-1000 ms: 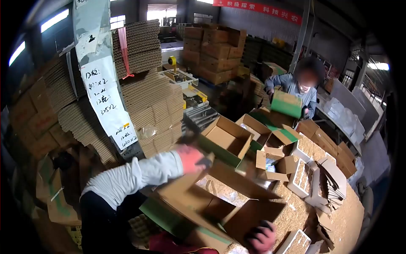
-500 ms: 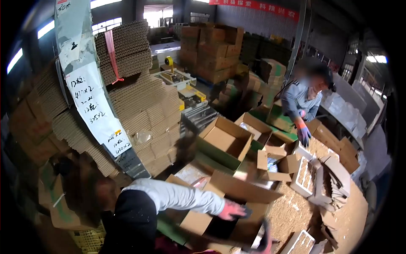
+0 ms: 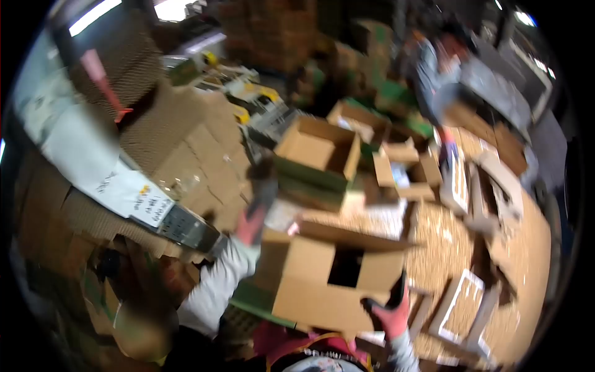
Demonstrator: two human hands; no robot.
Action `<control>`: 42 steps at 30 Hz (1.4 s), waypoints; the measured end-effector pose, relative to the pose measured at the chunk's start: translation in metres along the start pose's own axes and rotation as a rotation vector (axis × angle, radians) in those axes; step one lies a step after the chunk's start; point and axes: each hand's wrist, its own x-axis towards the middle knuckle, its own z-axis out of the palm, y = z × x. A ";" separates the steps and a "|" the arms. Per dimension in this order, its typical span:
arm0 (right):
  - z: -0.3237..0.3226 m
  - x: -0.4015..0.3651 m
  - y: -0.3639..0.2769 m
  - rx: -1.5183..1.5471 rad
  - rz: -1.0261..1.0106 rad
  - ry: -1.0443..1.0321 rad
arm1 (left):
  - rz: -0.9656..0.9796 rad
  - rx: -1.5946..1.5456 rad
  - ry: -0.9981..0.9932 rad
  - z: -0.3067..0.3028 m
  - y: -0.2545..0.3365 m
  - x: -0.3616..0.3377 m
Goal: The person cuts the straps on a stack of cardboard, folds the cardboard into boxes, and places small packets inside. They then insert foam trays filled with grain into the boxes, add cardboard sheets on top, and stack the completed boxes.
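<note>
In front of me stands a cardboard box [image 3: 322, 291] with its side flaps folded inward and a dark gap between them. Its back flap [image 3: 353, 235] stands up. My left hand [image 3: 250, 224], in a pink glove with dark fingers, is raised beyond the box's left side; motion smears its fingers. My right hand [image 3: 393, 313], gloved the same way, is at the box's right front corner. Its thumb and fingers are spread apart, with the fingertips right at the box's edge.
Behind the box are an open carton [image 3: 319, 149] and a smaller flapped carton [image 3: 406, 170]. White-edged trays [image 3: 458, 307] lie to the right on a straw-coloured surface [image 3: 443, 239]. A co-worker [image 3: 437, 68] stands at the far right. Stacked flat cardboard [image 3: 186, 155] and a labelled post [image 3: 93, 161] are left.
My left hand has moved from over the box out to its left. My right hand now shows more fully at the box's right corner. The view has shifted, and the co-worker leans lower.
</note>
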 end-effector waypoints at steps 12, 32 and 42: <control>-0.048 0.000 -0.004 0.449 -0.078 -0.055 | -0.006 0.130 -0.327 0.004 -0.012 -0.083; -0.085 0.075 0.278 -0.340 1.296 1.212 | -0.001 0.553 -0.037 0.008 -0.061 -0.033; -0.128 0.035 0.222 0.577 0.667 1.179 | -0.195 0.532 0.139 0.039 -0.041 -0.049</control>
